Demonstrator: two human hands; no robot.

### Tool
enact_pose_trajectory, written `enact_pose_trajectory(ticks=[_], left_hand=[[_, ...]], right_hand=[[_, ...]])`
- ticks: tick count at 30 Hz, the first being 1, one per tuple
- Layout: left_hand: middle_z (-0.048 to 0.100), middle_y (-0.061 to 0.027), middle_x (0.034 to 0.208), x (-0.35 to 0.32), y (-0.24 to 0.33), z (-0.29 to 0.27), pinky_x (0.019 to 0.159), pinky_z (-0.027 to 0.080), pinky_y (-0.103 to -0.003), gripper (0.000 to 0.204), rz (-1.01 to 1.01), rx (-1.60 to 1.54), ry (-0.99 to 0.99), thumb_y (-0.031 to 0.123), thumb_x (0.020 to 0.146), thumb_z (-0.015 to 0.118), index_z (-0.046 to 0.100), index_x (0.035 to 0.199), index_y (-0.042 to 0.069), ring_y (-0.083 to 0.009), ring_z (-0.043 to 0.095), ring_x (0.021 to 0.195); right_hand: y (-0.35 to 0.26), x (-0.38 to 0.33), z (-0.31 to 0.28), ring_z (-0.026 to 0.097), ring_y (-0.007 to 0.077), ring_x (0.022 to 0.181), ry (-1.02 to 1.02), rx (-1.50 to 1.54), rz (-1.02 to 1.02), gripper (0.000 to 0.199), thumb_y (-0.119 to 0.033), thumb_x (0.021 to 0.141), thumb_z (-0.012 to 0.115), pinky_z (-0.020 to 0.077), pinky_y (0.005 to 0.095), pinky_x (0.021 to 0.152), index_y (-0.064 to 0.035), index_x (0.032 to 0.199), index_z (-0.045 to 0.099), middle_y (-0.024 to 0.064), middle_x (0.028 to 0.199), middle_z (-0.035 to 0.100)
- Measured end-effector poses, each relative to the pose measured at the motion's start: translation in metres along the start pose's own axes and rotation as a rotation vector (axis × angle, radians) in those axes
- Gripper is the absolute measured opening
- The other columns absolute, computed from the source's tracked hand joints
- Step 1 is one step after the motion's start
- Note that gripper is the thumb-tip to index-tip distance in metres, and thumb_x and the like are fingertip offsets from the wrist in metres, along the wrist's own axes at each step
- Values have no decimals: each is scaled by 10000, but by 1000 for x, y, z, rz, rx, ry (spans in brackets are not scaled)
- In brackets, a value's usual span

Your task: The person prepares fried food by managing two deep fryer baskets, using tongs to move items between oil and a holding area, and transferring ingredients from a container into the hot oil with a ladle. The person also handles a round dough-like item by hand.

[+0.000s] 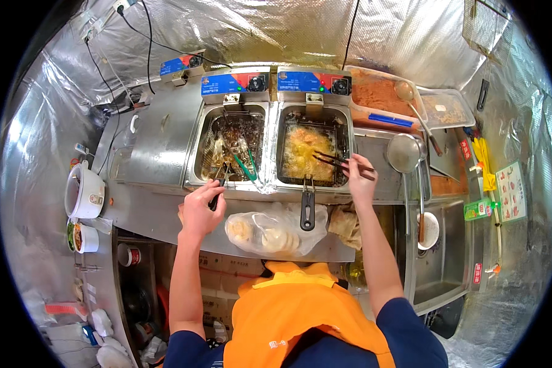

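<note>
My left hand (201,211) is closed on the black fry basket handle (217,195) at the left fryer. Dark oil and a wire basket (210,161) show in that fryer, and green-tipped tongs (246,169) lean inside it. In my right hand (359,178) is a pair of dark chopsticks (333,161), their tips reaching into the right fryer. Golden food (302,147) bubbles in the oil there; its kind cannot be made out. The right basket's black handle (308,211) sticks out toward me, untouched.
A clear plastic bag (276,230) with pale round pieces lies before the fryers, beside a brown cloth (346,226). Rightward are a skimmer (403,153), a tray of reddish-brown seasoning (377,92) and a sink (444,267). A white rice cooker (89,193) stands left.
</note>
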State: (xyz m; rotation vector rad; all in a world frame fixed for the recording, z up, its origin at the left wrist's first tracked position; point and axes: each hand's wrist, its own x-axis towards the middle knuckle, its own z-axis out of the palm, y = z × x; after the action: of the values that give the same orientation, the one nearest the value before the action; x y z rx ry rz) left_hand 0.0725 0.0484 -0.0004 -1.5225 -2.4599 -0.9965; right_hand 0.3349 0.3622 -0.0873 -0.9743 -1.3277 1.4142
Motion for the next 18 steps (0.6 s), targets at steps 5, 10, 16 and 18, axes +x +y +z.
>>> enact_pose_trajectory(ticks=[5, 10, 16, 18], left_hand=[[757, -209, 1093, -2, -2, 0, 928, 588, -390, 176, -4, 21, 23, 62, 820, 726, 778, 978, 5, -342, 724, 1104], [757, -209, 1094, -5, -1, 0, 930, 586, -388, 169, -18, 32, 7, 57, 825, 718, 778, 975, 6, -342, 726, 1096], [758, -210, 1089, 3, 1, 2, 923, 585, -388, 165, 12, 22, 14, 54, 829, 717, 777, 973, 2, -342, 727, 1095], [758, -211, 1086, -5, 2, 0, 921, 585, -387, 155, -10, 25, 11, 49, 833, 713, 776, 966, 0, -342, 726, 1097]], right_hand=[[-30, -1, 6, 746, 174, 866, 48, -9, -97, 207, -87, 1020, 623, 610, 292, 731, 38, 1169, 694, 106, 984, 739], [-12, 15, 17, 747, 163, 865, 39, -58, -92, 194, -71, 1014, 622, 597, 281, 732, 30, 1151, 715, 93, 991, 752], [16, 24, 15, 742, 149, 877, 62, -100, -72, 192, -98, 1012, 648, 585, 274, 730, 25, 1141, 720, 82, 978, 757], [-8, 13, 26, 739, 142, 869, 59, -32, -95, 191, -96, 1009, 647, 581, 274, 717, 22, 1139, 723, 82, 971, 757]])
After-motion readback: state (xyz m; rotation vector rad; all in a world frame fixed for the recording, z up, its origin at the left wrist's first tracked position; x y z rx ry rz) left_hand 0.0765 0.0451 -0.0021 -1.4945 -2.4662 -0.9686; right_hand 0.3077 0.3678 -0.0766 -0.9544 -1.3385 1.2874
